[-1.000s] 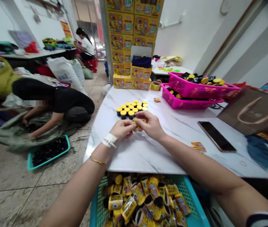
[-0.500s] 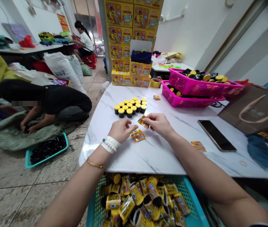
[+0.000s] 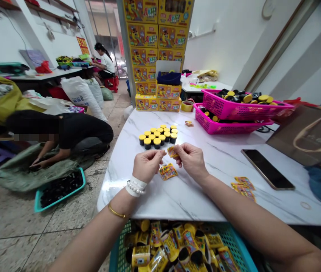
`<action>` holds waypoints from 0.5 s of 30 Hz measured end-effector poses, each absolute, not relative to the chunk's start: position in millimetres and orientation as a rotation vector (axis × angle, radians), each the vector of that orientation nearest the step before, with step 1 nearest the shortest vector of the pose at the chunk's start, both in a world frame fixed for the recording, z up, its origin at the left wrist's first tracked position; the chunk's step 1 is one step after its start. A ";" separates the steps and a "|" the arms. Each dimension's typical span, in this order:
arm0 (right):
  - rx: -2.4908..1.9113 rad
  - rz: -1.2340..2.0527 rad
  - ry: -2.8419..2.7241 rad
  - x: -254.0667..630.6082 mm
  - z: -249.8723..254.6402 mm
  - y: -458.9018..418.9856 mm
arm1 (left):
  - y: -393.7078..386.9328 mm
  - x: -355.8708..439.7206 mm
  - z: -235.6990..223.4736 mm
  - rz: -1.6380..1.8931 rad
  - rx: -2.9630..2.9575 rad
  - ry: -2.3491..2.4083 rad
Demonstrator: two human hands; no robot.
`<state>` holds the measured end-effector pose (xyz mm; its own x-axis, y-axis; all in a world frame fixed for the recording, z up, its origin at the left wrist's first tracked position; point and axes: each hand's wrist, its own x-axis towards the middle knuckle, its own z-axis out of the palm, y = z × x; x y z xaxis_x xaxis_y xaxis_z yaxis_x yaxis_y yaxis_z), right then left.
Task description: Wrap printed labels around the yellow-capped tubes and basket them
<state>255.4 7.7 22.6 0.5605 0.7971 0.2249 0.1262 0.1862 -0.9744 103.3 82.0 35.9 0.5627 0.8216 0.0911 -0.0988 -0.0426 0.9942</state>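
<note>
My right hand (image 3: pixel 191 160) pinches a small yellow printed plastic sleeve (image 3: pixel 172 152) between thumb and fingers, just above the table. Close to its left side is my left hand (image 3: pixel 147 164), thumb and forefinger pressed together; whatever sits between those fingertips is too small to make out. On the white marbled table (image 3: pixel 137 206), below and between both hands, lies a small flat stack of the same sleeves (image 3: pixel 168 172). Beyond the hands, several black cups with yellow lids (image 3: pixel 157 142) stand upright in a tight group.
Below the table edge, a teal basket (image 3: pixel 241 243) holds many sleeved cups. More sleeves (image 3: pixel 244 187) and a phone (image 3: pixel 267 169) lie at right. Pink baskets (image 3: pixel 234 107) and stacked yellow boxes (image 3: pixel 143 56) stand behind. A person (image 3: pixel 72 130) crouches at left beside another teal basket (image 3: pixel 37 202).
My left thumb and forefinger have closed together and come nearer the sleeve in my right hand. My view has tilted up slightly, so the table sits lower in the picture.
</note>
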 end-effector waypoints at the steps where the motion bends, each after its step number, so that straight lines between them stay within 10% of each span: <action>1: -1.318 0.571 -0.899 255.0 22.3 7.6 | 82.6 103.4 35.4 0.834 1.396 0.667; 15: -1.267 0.531 -0.926 249.9 23.4 7.2 | 85.4 103.5 37.0 0.750 1.351 0.652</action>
<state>249.9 7.2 23.4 0.5495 0.7832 0.2908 0.1447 0.2537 -0.9564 103.5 85.4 37.0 0.6116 0.7911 0.0118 -0.0981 0.0610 0.9933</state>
